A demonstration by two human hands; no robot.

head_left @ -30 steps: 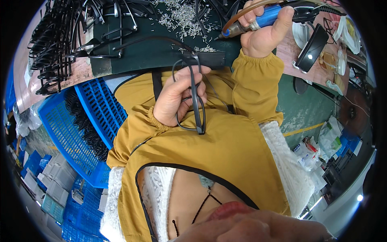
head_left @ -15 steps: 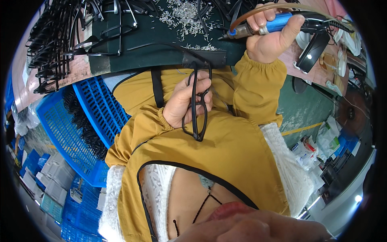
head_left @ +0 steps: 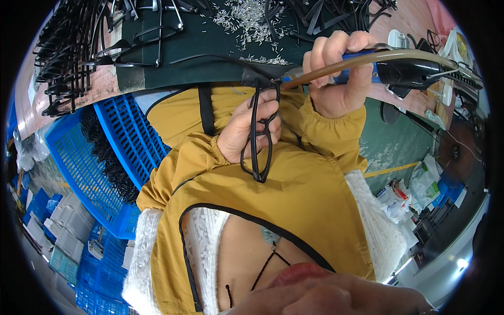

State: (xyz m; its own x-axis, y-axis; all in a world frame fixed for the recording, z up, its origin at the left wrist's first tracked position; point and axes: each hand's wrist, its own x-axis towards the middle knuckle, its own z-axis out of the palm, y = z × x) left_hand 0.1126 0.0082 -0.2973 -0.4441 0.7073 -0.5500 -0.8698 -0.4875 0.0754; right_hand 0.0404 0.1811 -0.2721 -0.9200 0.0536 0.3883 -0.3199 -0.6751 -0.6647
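Note:
My left hand is closed around a black eyeglass frame and holds it upright against the table's front edge. One temple of the frame stretches left across the dark table mat. My right hand grips a blue and black powered screwdriver, with a brownish hose running along it. Its tip end is at the top corner of the frame, by the hinge; the hose and frame partly hide the exact contact. Behind lies a pile of small silvery screws.
Many black eyeglass frames are stacked at the table's left. Loose black temples lie at the back right. Blue baskets, one holding black parts, stand at my left. Bags sit on the floor at right.
My right hand has brought the screwdriver down and left, from above the mat to the frame's hinge corner. My left hand has stayed nearly still with the frame.

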